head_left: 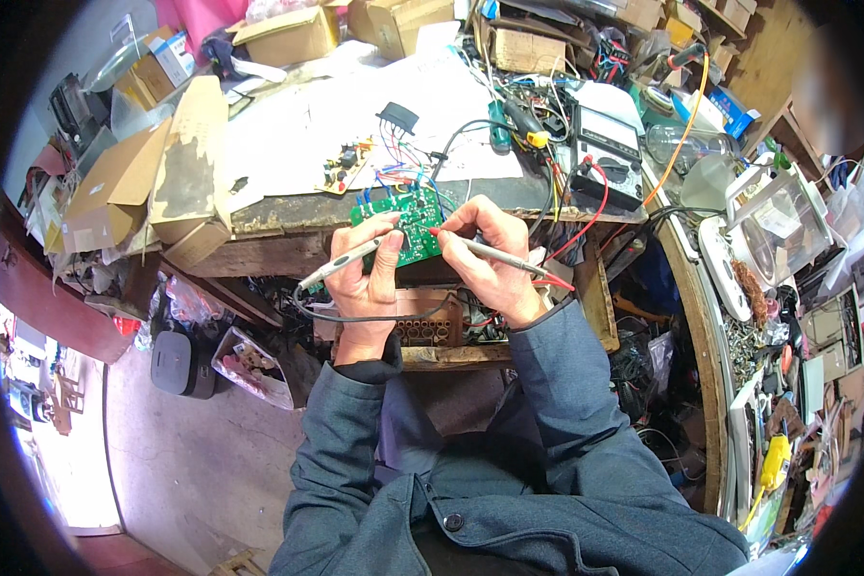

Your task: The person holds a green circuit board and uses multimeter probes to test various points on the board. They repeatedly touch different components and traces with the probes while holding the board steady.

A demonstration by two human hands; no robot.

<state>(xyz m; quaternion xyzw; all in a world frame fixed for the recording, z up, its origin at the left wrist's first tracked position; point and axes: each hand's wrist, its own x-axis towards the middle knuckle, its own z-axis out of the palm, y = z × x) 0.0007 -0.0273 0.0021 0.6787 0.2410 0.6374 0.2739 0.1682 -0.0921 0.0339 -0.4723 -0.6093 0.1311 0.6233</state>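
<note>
A green circuit board (419,213) is tilted up at the front edge of the workbench, between my hands. My left hand (365,283) is closed on a grey test probe (344,260) with a black lead, its thumb against the board's lower left. My right hand (509,286) pinches a second grey test probe (496,253) with a red lead; its red tip meets the board's right part. Fingers hide the left probe's tip. Coloured wires run from the board up to a black connector block (397,117). To the right lies an analog multimeter (610,165), a red lead plugged into it.
A long cardboard box (190,158) stands at the bench's left. White paper (298,110) covers much of the top, with a small yellow board (344,171) on it. A green-handled screwdriver (499,128) lies behind my right hand. Below sits an open drawer (432,331) of parts.
</note>
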